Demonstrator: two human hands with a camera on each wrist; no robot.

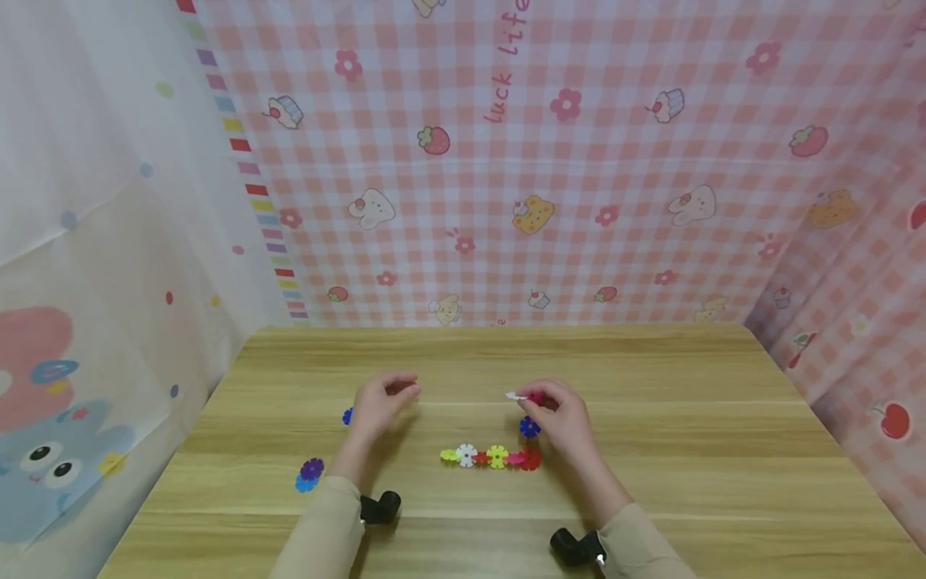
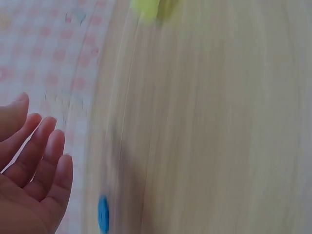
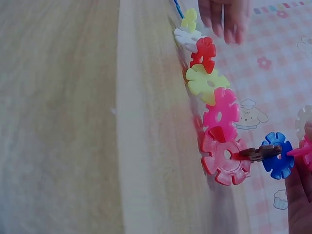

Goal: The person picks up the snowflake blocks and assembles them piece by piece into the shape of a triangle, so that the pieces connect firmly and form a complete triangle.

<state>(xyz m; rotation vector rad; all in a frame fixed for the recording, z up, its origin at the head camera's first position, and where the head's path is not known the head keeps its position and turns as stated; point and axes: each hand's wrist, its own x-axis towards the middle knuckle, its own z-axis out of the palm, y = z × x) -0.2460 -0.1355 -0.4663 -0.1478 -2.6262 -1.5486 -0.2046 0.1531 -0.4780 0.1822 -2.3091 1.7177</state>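
A chain of flower-shaped interlocking discs lies on the table, with a yellow disc (image 1: 497, 457) mid-row and a red disc (image 1: 530, 459) at the corner. There a brown disc (image 3: 258, 153) links it to a blue disc (image 1: 530, 426), then a pink disc (image 3: 298, 151). My right hand (image 1: 567, 418) pinches the far end of this branch, by the pink disc and a white disc (image 1: 516, 396). To the left, my left hand (image 1: 379, 406) hovers over the table with fingers loosely bent and nothing in them; its fingers (image 2: 51, 151) are spread apart in the left wrist view.
Loose on the left of the table (image 1: 673, 450) lie a purple disc (image 1: 313, 469) and a light blue disc (image 1: 307, 482), overlapping. Another blue disc (image 1: 348, 416) shows partly behind the left hand. A checked curtain (image 1: 506, 177) hangs along the table's back edge.
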